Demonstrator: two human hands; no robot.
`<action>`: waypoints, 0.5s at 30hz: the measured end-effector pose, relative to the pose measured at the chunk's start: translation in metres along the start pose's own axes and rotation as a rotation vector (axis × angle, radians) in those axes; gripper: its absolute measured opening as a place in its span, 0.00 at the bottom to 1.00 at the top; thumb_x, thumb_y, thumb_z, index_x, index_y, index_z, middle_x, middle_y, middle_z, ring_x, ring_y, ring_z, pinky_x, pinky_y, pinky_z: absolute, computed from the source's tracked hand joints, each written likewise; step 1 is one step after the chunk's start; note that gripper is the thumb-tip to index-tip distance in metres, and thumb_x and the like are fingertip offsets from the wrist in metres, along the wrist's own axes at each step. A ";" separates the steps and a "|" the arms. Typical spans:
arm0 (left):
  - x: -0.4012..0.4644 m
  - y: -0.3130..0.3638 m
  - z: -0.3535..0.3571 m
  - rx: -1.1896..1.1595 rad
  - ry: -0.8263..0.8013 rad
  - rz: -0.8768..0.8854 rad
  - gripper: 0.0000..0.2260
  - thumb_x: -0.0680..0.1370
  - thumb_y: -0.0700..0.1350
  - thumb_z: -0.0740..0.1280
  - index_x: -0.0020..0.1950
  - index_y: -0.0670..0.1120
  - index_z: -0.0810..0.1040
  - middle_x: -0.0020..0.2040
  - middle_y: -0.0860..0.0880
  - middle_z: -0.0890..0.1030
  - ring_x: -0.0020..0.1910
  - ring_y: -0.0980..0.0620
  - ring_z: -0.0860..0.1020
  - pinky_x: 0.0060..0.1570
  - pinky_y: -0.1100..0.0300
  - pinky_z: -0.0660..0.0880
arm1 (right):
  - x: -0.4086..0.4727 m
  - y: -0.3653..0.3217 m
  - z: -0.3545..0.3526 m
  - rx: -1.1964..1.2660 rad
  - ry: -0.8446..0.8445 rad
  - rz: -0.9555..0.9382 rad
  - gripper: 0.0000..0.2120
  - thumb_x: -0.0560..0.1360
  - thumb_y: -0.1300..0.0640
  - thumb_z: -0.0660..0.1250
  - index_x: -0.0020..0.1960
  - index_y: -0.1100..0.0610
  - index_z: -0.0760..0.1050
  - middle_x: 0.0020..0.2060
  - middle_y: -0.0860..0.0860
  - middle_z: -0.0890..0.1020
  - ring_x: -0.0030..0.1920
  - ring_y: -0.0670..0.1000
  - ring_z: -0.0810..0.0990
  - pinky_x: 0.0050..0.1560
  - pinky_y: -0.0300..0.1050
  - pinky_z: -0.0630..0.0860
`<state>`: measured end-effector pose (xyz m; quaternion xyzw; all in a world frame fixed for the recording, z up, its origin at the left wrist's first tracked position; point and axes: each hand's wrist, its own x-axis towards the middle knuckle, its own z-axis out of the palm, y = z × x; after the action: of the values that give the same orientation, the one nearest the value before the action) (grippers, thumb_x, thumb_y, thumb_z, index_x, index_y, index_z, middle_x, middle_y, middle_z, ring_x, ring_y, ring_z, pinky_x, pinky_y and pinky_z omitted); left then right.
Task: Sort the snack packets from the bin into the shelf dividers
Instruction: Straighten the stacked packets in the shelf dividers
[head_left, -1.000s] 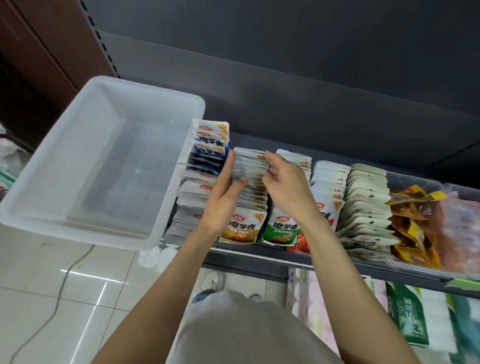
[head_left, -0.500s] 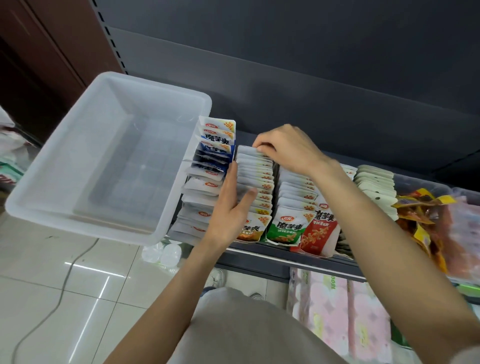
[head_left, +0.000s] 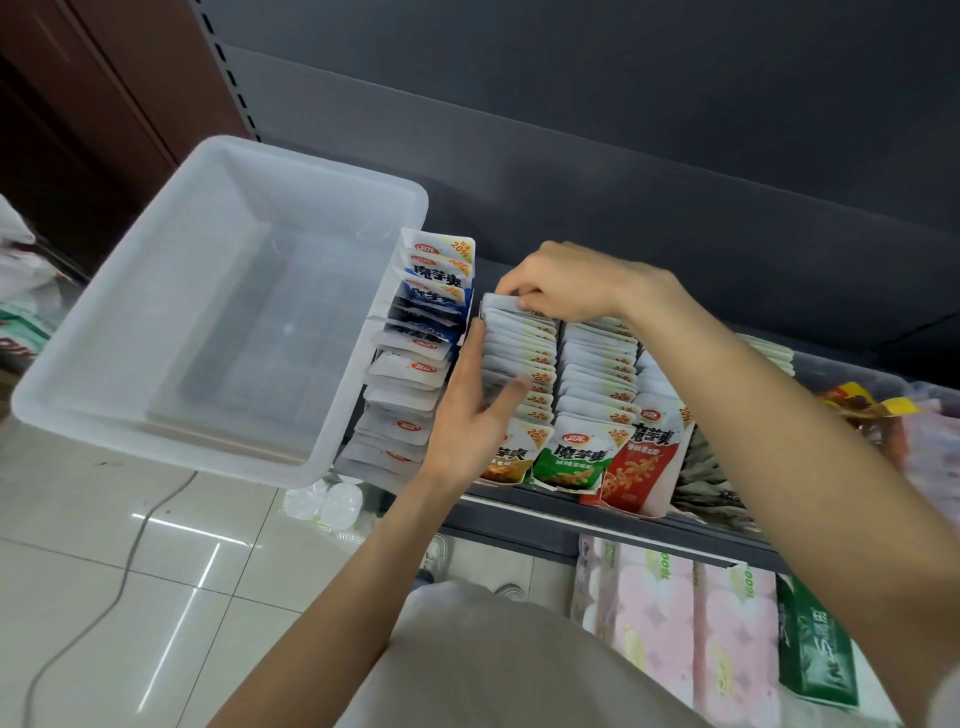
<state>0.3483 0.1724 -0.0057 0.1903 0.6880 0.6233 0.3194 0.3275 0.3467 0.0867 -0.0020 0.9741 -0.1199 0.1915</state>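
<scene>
The fingers (head_left: 511, 301) of the right hand (head_left: 566, 283) are curled down over the back end of the orange-fronted row of packets (head_left: 519, 364), pinching the top edge of the rearmost packet there. The left hand (head_left: 467, 415) lies against the left side of that same row, fingers straight along its flank and the thumb laid across the packet tops near the middle, pressing rather than gripping.

That row stands upright on the shelf (head_left: 524, 506), front packet facing out at the shelf's lip. Just beside it to the right stands a green-fronted row (head_left: 592, 395), and touching that, a red-fronted row (head_left: 644, 457), partly hidden under the right forearm. To the left, a blue-and-white row (head_left: 415, 358) leans looser and more fanned than the others.

The translucent plastic bin (head_left: 218, 312) sits at the left end of the shelf, touching the blue-and-white row, its near corner hanging out over the tiled floor (head_left: 130, 571). I can see no packets inside it. Further right on the shelf lie yellow-and-brown packets (head_left: 872, 405), blurred. Below, pink wrapped packs (head_left: 665, 623) sit on a lower level.
</scene>
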 end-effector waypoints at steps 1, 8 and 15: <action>0.001 0.000 0.000 -0.005 -0.001 -0.003 0.31 0.78 0.46 0.65 0.77 0.55 0.53 0.70 0.60 0.66 0.68 0.61 0.67 0.68 0.49 0.68 | -0.002 0.000 0.001 0.020 0.031 -0.006 0.13 0.79 0.64 0.59 0.57 0.55 0.79 0.33 0.34 0.70 0.32 0.36 0.72 0.34 0.33 0.63; 0.009 0.001 -0.001 -0.114 -0.025 -0.050 0.31 0.79 0.42 0.64 0.77 0.53 0.52 0.71 0.55 0.67 0.69 0.56 0.68 0.66 0.47 0.69 | -0.012 -0.002 0.002 0.031 0.047 0.046 0.13 0.80 0.59 0.60 0.62 0.51 0.77 0.39 0.38 0.79 0.35 0.39 0.74 0.37 0.36 0.66; 0.010 0.009 -0.004 -0.167 -0.003 -0.084 0.28 0.80 0.46 0.62 0.76 0.57 0.54 0.73 0.56 0.65 0.70 0.56 0.66 0.70 0.50 0.65 | -0.062 -0.022 0.035 0.878 0.873 0.291 0.18 0.80 0.66 0.54 0.68 0.57 0.70 0.62 0.52 0.77 0.60 0.46 0.77 0.63 0.45 0.74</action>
<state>0.3376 0.1775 0.0013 0.1349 0.6405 0.6642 0.3610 0.3970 0.3206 0.0840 0.2582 0.8130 -0.4705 -0.2257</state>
